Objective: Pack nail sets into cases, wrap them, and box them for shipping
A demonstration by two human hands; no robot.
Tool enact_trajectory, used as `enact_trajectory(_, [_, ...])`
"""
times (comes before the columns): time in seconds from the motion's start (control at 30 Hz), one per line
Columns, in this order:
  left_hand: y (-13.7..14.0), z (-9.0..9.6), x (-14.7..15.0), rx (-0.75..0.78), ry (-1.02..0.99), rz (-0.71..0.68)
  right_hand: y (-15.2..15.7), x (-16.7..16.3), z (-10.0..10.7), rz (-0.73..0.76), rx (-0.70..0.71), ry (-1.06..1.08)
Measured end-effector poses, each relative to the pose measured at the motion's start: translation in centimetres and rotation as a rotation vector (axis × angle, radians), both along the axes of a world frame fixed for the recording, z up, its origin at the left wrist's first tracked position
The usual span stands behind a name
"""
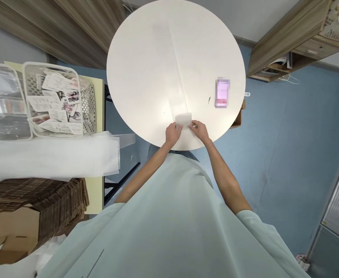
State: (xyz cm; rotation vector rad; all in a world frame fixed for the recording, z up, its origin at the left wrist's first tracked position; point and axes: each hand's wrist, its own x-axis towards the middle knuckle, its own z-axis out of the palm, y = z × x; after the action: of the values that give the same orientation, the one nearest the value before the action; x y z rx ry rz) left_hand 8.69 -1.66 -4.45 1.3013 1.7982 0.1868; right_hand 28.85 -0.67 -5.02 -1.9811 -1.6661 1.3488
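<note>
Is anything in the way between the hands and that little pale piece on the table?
No, nothing that I can see. The left hand and right hand already hold the pale piece at its sides. The blurred pink rectangle lies off to the right.

Left hand and right hand sit close together, fingers curled (both bare forearms angling inward).

Only head view; looked forward and down over near shirt; spanned left basket to right floor, round table between; left hand and right hand showed small, well below lens.
</note>
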Motion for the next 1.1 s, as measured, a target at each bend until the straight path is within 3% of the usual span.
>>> enact_trajectory(0.33, [1.5,-0.6,-0.4,-0.116,0.033,0.097,0.7,-2.2,0.3,-0.07,-0.09,-0.233])
enact_trajectory(0.47, [1.5,-0.8,-0.6,0.007,0.101,0.13,0.6,-2.8,1.1,0.091,0.071,-0.315])
enact_trajectory(0.53, [1.6,-0.9,-0.5,0.168,0.122,0.037,1.1,-2.8,1.3,0.263,0.211,-0.312])
enact_trajectory(0.6, [2.0,-1.2,-0.5,0.288,0.08,-0.151,2.0,-2.7,1.3,0.442,0.272,-0.288])
enact_trajectory(0.7, [2.6,-1.7,-0.6,0.317,-0.01,-0.398,3.6,-2.3,1.1,0.64,0.229,-0.261])
enact_trajectory(0.77, [2.6,-2.0,-0.9,0.308,-0.035,-0.456,4.4,-1.9,0.8,0.717,0.197,-0.268])
enact_trajectory(0.9, [1.6,-1.8,-1.7,0.302,-0.059,-0.483,3.8,-1.7,0.6,0.764,0.202,-0.291])
enact_trajectory(1.1, [-1.2,-0.1,-4.5,0.239,-0.136,-0.53,-1.7,-2.8,1.1,0.621,0.219,-0.172])
